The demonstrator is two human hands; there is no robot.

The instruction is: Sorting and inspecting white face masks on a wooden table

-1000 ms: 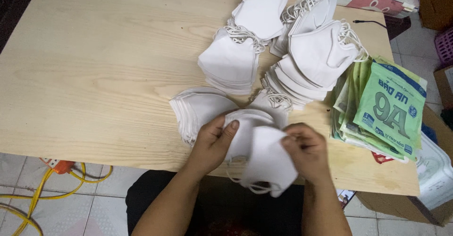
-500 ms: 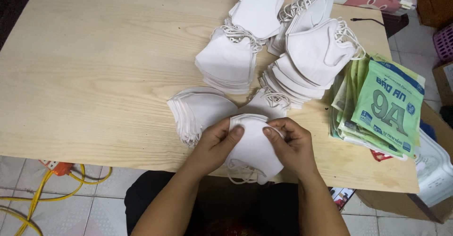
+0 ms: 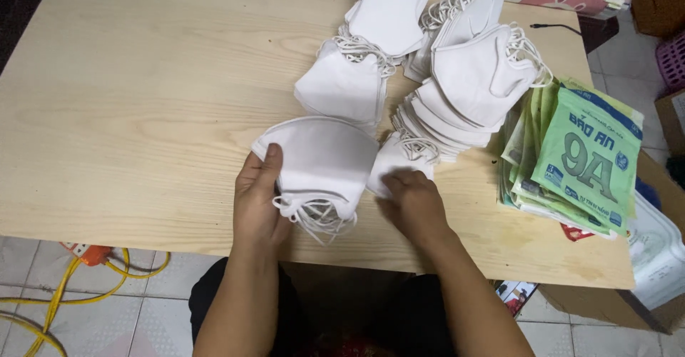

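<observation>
The table (image 3: 143, 100) shows pale wood grain, smooth and matt. The white masks (image 3: 321, 161) look like soft matt cloth (ear loops (image 3: 314, 214) thin, stringy cord). The green packets (image 3: 589, 161) gleam, glossy plastic film, probably. Below, the floor tiles (image 3: 93, 321) look smooth with a slight sheen.

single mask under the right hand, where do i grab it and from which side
Judging by its pose, pinch the mask at its near edge, coming from the near side beside the right hand. It lies flat, its ear loops and far end tucked against the fanned stack.
</observation>
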